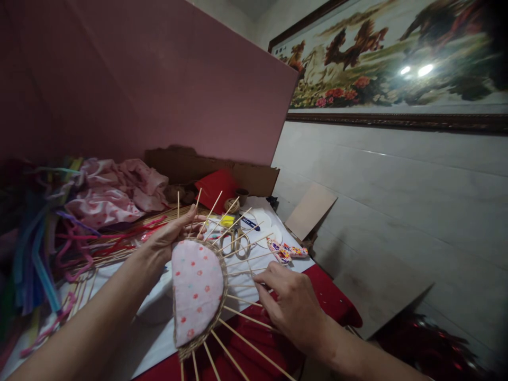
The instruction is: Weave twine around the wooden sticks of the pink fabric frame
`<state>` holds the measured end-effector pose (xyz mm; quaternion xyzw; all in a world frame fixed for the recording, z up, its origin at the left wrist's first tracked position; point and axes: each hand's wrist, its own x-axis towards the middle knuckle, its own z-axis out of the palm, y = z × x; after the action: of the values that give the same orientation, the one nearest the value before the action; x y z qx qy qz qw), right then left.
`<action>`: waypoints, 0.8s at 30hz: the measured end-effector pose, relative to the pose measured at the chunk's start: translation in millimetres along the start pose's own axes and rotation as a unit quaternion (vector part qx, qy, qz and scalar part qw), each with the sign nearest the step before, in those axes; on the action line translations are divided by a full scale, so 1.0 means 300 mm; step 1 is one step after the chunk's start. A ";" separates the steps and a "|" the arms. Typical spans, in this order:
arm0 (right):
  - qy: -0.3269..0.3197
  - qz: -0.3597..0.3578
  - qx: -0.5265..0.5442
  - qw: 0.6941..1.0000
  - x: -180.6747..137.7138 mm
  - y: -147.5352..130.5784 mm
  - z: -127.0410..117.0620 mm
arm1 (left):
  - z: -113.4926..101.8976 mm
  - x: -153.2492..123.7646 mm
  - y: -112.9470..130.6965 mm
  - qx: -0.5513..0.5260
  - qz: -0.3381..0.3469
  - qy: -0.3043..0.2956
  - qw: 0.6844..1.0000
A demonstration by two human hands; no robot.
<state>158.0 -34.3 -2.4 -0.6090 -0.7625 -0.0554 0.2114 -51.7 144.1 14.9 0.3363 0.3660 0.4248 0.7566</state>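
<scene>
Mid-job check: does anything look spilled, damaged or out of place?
Nothing looks spilled or broken. The half-round piece in the left hand looks whole, its sticks fanned out. The untidiest spot is the picture's left, where pink cloth lies crumpled beside jumbled colored strips; probably just loose supplies.

Slender sticks (257, 350) radiate from a half-round woven piece (198, 291) toward the right hand (289, 301), leaving only narrow slots between them. Scissors (235, 243) and a floral-print item (280, 252) obstruct the way beyond, crumpled pink fabric (115, 193) blocks the far left — but open air spans the red cloth (331, 296) between right hand and tiled wall (397, 211).
</scene>
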 end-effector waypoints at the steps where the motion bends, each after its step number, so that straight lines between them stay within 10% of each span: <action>1: -0.001 -0.002 -0.004 1.000 0.001 0.000 -0.003 | -0.003 0.003 0.000 -0.001 -0.008 -0.011 1.000; 24: 0.075 -0.020 0.076 0.994 0.038 0.011 0.006 | -0.022 0.023 -0.010 -0.042 -0.020 -0.042 0.998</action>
<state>158.7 -22.5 -0.1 -0.5695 -0.7587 -0.0470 0.3128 -53.6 150.3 7.2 0.3146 0.3218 0.4104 0.7931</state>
